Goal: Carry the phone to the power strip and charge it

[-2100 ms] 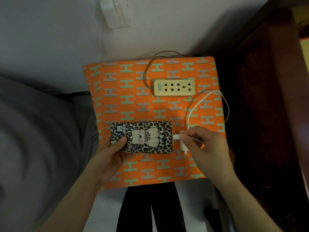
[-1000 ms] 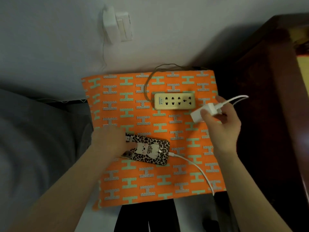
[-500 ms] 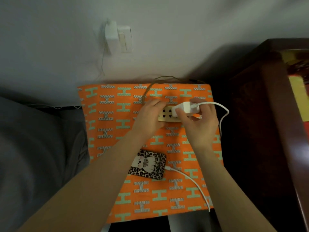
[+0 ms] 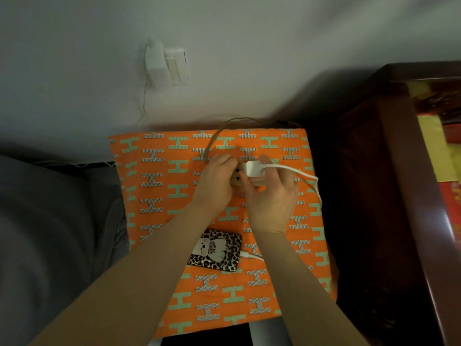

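Observation:
The phone (image 4: 216,250) in a leopard-print case lies face down on the orange patterned cloth (image 4: 159,186), with the white cable (image 4: 252,255) plugged into its right end. Farther back, the beige power strip (image 4: 236,178) is mostly hidden under both hands. My left hand (image 4: 215,186) holds the strip's left end down. My right hand (image 4: 270,196) pinches the white charger adapter (image 4: 254,168) directly on top of the strip. Whether its prongs are fully in a socket is hidden. The cable loops from the adapter off the cloth's right edge.
A dark wooden cabinet (image 4: 389,196) stands close on the right. A white wall outlet with a plugged adapter (image 4: 166,64) is on the wall behind. Grey fabric (image 4: 50,233) lies to the left. The strip's brown cord (image 4: 224,128) curls at the cloth's back edge.
My left hand let go of the phone and moved up onto the power strip. My right hand carried the charger adapter from beside the phone to the top of the strip.

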The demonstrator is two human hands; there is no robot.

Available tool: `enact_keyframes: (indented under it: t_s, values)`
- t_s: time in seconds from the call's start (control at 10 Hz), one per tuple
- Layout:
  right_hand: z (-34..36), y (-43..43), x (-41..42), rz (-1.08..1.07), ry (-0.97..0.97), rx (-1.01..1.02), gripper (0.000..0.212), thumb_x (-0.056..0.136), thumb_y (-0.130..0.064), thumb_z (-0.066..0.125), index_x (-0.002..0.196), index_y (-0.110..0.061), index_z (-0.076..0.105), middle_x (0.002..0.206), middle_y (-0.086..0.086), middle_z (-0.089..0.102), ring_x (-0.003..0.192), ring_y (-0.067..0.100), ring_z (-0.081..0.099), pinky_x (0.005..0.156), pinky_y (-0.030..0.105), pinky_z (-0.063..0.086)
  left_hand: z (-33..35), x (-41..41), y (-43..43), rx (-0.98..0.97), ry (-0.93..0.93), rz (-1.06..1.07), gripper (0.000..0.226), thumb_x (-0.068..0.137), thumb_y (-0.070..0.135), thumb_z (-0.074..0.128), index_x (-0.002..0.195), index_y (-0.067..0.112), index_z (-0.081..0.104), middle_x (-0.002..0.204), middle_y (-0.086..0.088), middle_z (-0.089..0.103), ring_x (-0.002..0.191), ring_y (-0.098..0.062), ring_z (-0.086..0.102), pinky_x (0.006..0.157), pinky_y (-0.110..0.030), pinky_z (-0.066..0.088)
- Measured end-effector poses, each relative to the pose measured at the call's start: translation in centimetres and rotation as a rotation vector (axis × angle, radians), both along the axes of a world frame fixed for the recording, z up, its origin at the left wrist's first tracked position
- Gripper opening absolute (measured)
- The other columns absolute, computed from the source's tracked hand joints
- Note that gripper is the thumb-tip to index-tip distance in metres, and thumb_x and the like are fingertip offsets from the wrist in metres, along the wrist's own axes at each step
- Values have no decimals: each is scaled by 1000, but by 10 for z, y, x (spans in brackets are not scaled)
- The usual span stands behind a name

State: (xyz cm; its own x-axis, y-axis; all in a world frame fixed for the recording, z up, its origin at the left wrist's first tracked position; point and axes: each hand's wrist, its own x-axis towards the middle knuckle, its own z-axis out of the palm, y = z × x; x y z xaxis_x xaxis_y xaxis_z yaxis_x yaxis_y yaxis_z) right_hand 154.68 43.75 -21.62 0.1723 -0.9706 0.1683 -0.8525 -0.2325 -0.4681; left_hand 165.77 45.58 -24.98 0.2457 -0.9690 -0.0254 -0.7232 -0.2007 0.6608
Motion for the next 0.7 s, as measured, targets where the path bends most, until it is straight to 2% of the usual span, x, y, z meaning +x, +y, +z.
enact_keyframes:
  t_s: [0.1,0.2,0.3,0.4,0.5,0.6,0.7]
  values:
    - [-9,1,-1,15,9,2,46,74,-38,77,110,-12,66,90,13,66,78,31,61,66,35,41,-1,-1,1,3,3,24,20,72,-12,52,80,6,58,86,-4,55,87,-22,51,71,-24,35]
    - [-11,2,-4,2,-14,-26,46,76,-40,75,110,-12,65,89,13,65,79,30,61,66,35,44,2,-4,1,35,-23,11,20,72,-9,55,83,7,58,90,-5,58,89,-22,53,73,-25,38]
    - [-10,2,-5,32,-66,16,49,79,-42,72,120,-18,60,92,10,64,81,25,59,68,31,42,6,-2,0,117,-44,-37,26,70,-5,61,92,8,58,100,-6,59,97,-22,53,79,-29,43]
    - [8,3,-20,108,-124,169,49,82,-38,69,125,-20,54,103,9,63,89,25,61,67,33,49,29,9,0,227,-18,-163,51,64,7,74,112,10,56,121,-7,54,114,-27,50,93,-34,43]
    - [45,14,-44,161,-59,390,61,87,-38,64,138,-16,40,116,10,63,101,28,61,74,34,49,77,29,10,275,35,-160,75,69,24,78,135,12,45,140,-9,46,130,-25,41,108,-37,33]
    - [107,15,-46,250,-1,321,56,90,-40,57,140,-20,42,122,8,65,109,26,60,84,36,51,147,56,22,174,-38,-108,65,79,36,68,136,14,46,141,-8,48,130,-23,42,109,-31,29]
    - [195,9,-27,291,-83,108,42,89,-37,59,127,-20,57,118,6,68,109,25,62,86,37,52,239,71,39,-1,-44,21,59,81,50,56,128,15,55,132,-5,57,123,-20,51,105,-27,33]
